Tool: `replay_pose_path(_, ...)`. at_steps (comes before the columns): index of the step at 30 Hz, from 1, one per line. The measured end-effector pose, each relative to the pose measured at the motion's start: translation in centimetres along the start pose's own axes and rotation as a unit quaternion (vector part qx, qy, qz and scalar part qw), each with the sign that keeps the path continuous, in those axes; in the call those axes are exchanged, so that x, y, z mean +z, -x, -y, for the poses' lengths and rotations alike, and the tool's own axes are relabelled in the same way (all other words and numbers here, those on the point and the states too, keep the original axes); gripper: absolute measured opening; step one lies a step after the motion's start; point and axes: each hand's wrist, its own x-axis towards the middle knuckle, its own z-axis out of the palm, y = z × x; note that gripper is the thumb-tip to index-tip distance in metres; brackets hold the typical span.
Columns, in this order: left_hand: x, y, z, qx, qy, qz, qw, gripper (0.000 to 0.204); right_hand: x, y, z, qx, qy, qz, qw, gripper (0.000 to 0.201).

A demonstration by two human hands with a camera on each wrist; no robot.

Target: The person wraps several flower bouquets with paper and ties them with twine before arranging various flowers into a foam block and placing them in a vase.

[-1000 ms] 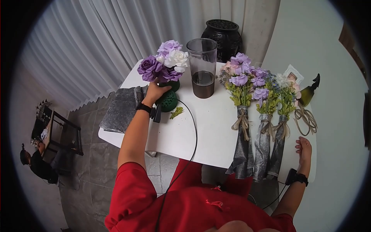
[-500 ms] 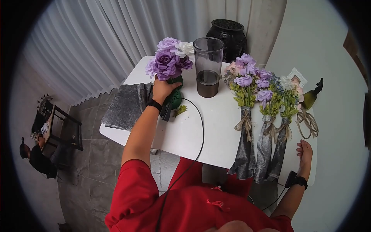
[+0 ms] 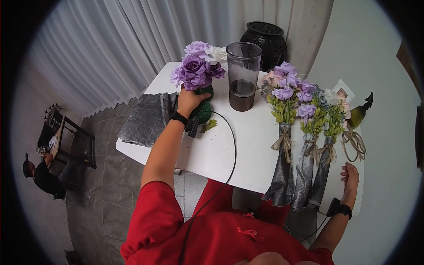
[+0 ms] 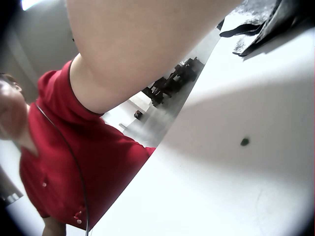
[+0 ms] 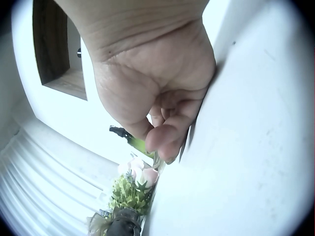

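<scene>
In the head view, my left hand (image 3: 190,101) grips a bunch of purple and white roses (image 3: 194,70) low down, just under the blooms. The thumb lies across a dark green rounded piece; a second, perforated green piece (image 3: 202,112) sits on the table below it. The blooms hide most of the fingers. A leafy sprig (image 3: 209,125) lies close by. My right hand (image 3: 350,177) rests at the table's right edge, fingers loosely curled around nothing, as the right wrist view also shows. Three wrapped bouquets (image 3: 282,148) tied with bows lie to its left.
A tall glass vase (image 3: 244,70) with dark liquid stands right of the roses. Folded grey wrapping (image 3: 148,119) lies at the left. A twine coil (image 3: 353,145), a green bottle (image 3: 358,115) and a small white frame lie at the right. A cable (image 3: 234,154) crosses the table.
The rose bunch has turned, bringing the large dark purple rose from the left to the front and the white one behind. The head view has shifted slightly. My right hand stays put.
</scene>
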Motion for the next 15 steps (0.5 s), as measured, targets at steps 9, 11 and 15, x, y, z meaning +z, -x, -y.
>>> replay_pose_path(9,0.4,-0.2,0.7,0.023,0.013,-0.008,1.000,0.069,0.1,-0.1,0.1,0.000,-0.001,-0.003,1.000,0.028)
replay_pose_path(11,0.6,-0.3,1.0,0.053,-0.024,-0.026,0.998,0.069,0.0,-0.1,0.1,0.003,-0.001,-0.001,1.000,0.028)
replay_pose_path(15,0.3,-0.3,0.6,0.061,-0.009,0.001,0.998,0.070,0.1,0.4,0.4,0.002,-0.007,-0.009,1.000,0.029)
